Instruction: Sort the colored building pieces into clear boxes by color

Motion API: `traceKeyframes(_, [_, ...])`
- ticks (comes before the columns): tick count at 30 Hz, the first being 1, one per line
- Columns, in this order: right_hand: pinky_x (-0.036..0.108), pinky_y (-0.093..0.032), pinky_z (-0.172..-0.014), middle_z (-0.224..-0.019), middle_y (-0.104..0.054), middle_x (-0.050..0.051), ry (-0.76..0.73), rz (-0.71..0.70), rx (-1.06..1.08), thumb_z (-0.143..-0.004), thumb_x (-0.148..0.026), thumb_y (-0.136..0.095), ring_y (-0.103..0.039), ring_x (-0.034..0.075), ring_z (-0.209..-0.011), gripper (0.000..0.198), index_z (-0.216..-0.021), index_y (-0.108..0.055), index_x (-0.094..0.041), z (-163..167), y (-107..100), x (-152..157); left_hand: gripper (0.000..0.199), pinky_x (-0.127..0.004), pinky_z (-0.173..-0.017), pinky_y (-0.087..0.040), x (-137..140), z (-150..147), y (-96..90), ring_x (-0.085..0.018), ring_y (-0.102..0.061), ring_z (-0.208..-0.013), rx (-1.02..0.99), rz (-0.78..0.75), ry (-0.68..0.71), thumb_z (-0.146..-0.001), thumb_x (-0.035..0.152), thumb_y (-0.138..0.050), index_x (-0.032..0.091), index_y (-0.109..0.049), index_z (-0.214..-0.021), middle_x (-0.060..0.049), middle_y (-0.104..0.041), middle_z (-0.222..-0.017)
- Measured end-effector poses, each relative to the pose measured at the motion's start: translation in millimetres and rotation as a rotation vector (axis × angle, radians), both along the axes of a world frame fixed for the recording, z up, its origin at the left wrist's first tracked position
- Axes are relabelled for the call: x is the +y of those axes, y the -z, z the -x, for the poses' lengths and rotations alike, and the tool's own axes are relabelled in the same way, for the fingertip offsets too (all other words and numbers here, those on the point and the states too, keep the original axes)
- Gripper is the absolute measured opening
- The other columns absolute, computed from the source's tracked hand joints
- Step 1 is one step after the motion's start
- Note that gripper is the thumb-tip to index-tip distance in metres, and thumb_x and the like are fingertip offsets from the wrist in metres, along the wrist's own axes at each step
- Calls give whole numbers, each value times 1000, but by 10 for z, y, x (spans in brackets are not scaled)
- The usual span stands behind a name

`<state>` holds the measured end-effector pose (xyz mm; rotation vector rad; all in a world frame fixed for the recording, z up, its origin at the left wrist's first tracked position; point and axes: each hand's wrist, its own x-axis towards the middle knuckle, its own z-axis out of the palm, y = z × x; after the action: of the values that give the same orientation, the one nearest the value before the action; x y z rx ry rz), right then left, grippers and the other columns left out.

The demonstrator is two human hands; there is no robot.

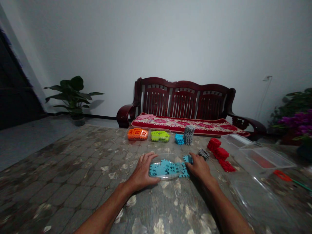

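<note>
My left hand (144, 169) is wrapped around the left end of a clear plastic box (168, 178), thumb at the near side and fingers at the far side. Flat light-blue interlocking tiles (158, 169) lie inside it. At the box's right end, my right hand (199, 166) pinches a light-blue interlocking tile (187, 159) between thumb and fingers. Another light-blue tile (184, 171) sits just below it, by the box's right wall; whether it is inside cannot be made out. A grey interlocking piece (203, 154) lies just beyond my right hand.
Farther back stand a box of orange pieces (137, 134), a box of green pieces (160, 136), a blue stack (179, 139) and a grey stack (188, 135). Red stacks (220, 153) lie to the right, beside clear containers (265, 159) and a clear lid (258, 198).
</note>
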<state>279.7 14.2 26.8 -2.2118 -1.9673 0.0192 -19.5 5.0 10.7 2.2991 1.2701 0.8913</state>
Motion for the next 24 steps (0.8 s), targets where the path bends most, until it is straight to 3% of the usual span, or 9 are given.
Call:
traceKeyframes(6, [39,-48,-93,-121,-69,22,-6,-69,54,-85,-28,-59,-64,34,-113,59,-139,-52,-6,-66,88,28,88,-53,-116,-34,-15,-1,-8,-35,-38,-136,-21,8,9,-59,25,-83,23,-46,-139,-11,-45,-144])
traceKeyframes(11, [41,-53,-91,-114,-74,15,-54,-210,364,-81,-34,-63,-70,31,-105,64,-141,-50,-13,-82,-67,76,90,-53,-116,-33,-2,-1,9,-35,-38,-136,-21,10,8,-59,25,-83,23,-44,-141,-12,-45,-144])
traceKeyframes(14, [43,-54,-94,-115,-74,13,-181,-254,601,-78,-37,-68,-71,28,-104,69,-141,-51,-17,52,-299,11,93,-53,-116,-32,-6,-8,3,-35,-37,-136,-21,16,7,-58,25,-83,23,-42,-142,-12,-44,-145])
traceKeyframes(18, [42,-54,-94,-118,-74,11,-451,-106,688,-73,-29,-73,-70,27,-105,68,-139,-56,-20,316,-544,-204,96,-56,-116,-30,-48,-50,-17,-36,-36,-137,-32,26,19,-59,26,-82,24,-38,-144,-12,-43,-146])
traceKeyframes(21, [42,-53,-97,-120,-73,11,-563,-46,624,-72,-24,-74,-69,27,-106,71,-140,-56,-21,485,-533,-323,99,-55,-117,-30,-87,-97,-36,-36,-36,-138,-40,35,37,-59,27,-82,24,-35,-147,-12,-42,-147])
traceKeyframes(24, [45,-48,-104,-130,-68,12,-620,-97,561,-76,-25,-72,-64,29,-117,67,-141,-56,-21,613,-389,-336,101,-54,-117,-31,-114,-130,-53,-35,-37,-139,-45,50,34,-60,29,-82,24,-33,-148,-13,-42,-147])
